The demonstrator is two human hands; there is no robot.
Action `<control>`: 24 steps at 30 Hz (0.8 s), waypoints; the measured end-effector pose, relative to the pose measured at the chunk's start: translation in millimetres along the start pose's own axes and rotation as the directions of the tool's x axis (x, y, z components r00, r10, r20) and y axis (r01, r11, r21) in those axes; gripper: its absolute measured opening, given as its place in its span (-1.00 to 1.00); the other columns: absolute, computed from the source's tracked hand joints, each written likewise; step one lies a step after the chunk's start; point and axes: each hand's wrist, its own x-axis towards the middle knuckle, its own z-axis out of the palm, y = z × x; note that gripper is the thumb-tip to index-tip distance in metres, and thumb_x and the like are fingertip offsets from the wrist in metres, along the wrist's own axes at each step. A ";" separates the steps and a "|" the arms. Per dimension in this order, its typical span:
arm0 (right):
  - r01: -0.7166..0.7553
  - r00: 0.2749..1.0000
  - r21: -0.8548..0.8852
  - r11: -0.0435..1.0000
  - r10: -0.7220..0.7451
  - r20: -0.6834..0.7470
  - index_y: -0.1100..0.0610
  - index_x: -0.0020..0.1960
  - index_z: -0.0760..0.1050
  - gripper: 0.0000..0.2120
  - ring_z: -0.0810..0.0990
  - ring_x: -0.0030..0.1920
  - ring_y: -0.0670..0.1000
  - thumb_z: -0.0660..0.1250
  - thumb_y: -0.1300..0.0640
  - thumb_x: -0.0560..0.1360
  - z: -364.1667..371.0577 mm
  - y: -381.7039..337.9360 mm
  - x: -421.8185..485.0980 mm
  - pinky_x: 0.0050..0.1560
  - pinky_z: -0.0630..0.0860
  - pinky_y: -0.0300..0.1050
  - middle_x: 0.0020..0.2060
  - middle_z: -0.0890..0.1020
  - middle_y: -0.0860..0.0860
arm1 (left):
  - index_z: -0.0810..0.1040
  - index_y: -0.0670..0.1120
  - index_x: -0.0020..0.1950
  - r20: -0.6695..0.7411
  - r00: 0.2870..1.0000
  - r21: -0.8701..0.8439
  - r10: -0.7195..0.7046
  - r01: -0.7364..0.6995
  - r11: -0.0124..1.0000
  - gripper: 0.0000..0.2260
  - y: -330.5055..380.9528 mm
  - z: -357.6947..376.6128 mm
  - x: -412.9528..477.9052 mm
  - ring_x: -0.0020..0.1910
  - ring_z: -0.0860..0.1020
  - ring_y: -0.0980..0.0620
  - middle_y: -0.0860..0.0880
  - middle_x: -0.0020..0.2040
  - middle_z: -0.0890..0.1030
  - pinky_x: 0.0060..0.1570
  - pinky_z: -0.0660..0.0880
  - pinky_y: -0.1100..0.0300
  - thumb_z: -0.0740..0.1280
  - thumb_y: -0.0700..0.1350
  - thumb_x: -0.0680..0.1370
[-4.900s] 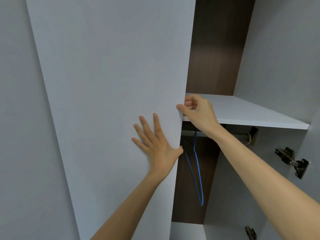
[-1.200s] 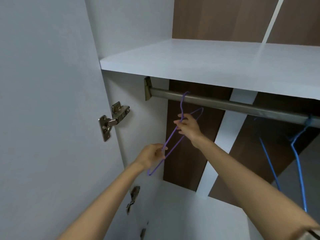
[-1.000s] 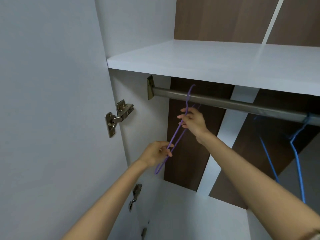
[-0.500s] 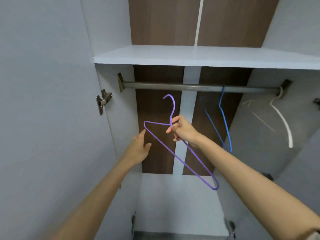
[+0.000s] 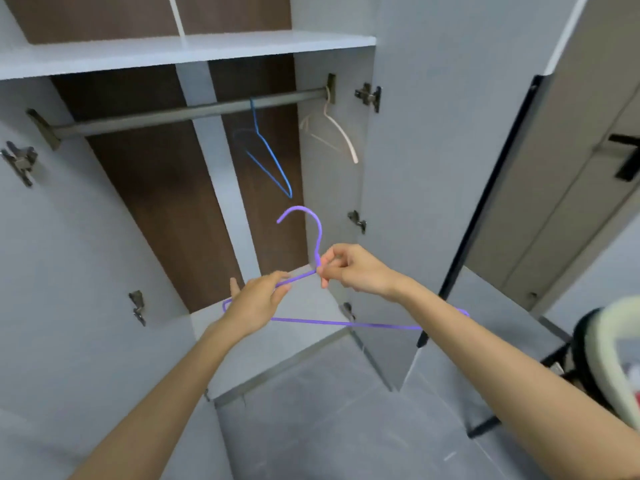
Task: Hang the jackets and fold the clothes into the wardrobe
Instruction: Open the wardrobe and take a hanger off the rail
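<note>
A thin purple hanger (image 5: pixel 317 237) is off the rail and held flat in front of the open wardrobe. My right hand (image 5: pixel 353 270) pinches its neck just below the hook. My left hand (image 5: pixel 254 303) holds its left shoulder bar between thumb and fingers. The wardrobe's metal rail (image 5: pixel 173 116) runs under a white shelf (image 5: pixel 173 51). A blue hanger (image 5: pixel 268 157) and a white hanger (image 5: pixel 332 133) hang on the rail's right part. No jackets or clothes are in view.
Both wardrobe doors stand open, the left door (image 5: pixel 52 289) beside my left arm and the right door (image 5: pixel 415 168) behind my right hand. A black-framed mirror or panel (image 5: pixel 485 202) leans at the right. A pale rimmed object (image 5: pixel 620 358) sits low right on the grey floor (image 5: pixel 346 427).
The purple hanger came off the rail and down, now lying flatter and lower. My left hand took hold of its shoulder. My view swung right and downward.
</note>
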 end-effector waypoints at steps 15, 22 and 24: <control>-0.318 0.784 0.219 0.922 0.386 -0.487 0.10 -0.20 0.40 -0.81 0.46 -0.40 -0.18 0.27 0.14 0.59 -125.6 189.7 -334.5 -0.26 0.37 -0.32 -0.35 0.59 0.02 | 0.43 0.07 -0.20 0.336 0.769 -0.323 0.544 -0.448 0.834 -0.77 266.1 199.7 -70.6 -0.28 0.49 0.23 0.10 -0.29 0.55 -0.16 0.36 0.35 0.34 -0.23 0.55; -0.445 0.634 0.244 0.862 0.496 -0.593 0.12 -0.36 0.50 -0.61 0.44 -0.38 -0.21 0.21 0.05 0.61 -169.8 260.5 -476.5 -0.23 0.34 -0.40 -0.44 0.54 -0.12 | 0.51 -0.04 0.05 0.424 0.608 -0.342 0.671 -0.578 0.741 -0.92 393.5 307.5 -107.8 -0.03 0.53 0.06 0.02 -0.05 0.57 0.08 0.45 0.15 0.33 -0.12 0.57; -0.488 0.539 0.260 0.833 0.522 -0.661 0.15 -0.37 0.48 -0.61 0.42 -0.41 -0.12 0.21 0.07 0.60 -181.0 280.3 -508.3 -0.23 0.36 -0.28 -0.43 0.54 -0.01 | 0.46 -0.07 0.29 0.412 0.557 -0.316 0.721 -0.655 0.687 -0.71 421.3 336.6 -112.9 0.18 0.45 0.02 -0.03 0.17 0.50 0.24 0.38 0.13 0.31 -0.11 0.57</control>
